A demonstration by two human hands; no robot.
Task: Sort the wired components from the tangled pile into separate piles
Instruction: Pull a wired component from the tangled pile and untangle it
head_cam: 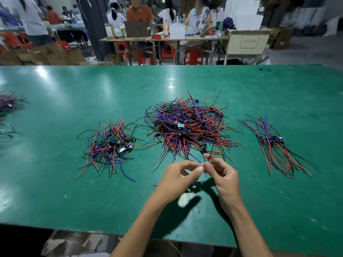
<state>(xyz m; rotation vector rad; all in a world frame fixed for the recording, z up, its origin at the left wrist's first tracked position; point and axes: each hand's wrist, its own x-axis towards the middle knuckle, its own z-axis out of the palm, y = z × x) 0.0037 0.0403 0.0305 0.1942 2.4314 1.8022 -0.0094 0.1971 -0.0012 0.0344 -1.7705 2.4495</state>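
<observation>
Fingers of right hand [221,176] and left hand [182,178] pinch wires [213,154].

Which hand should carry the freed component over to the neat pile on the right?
Right, probably. The right hand already pinches a wire at the big tangled pile and is nearer the neat pile. The left hand would have to cross over it.

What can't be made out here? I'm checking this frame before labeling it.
Head view:
- What the left hand and right hand pinch: fingers cover it.
- Middle pile: buried components hidden by wires.
- Far-left pile: cut by the frame edge, blurred.
- Board markings: too small.
</observation>
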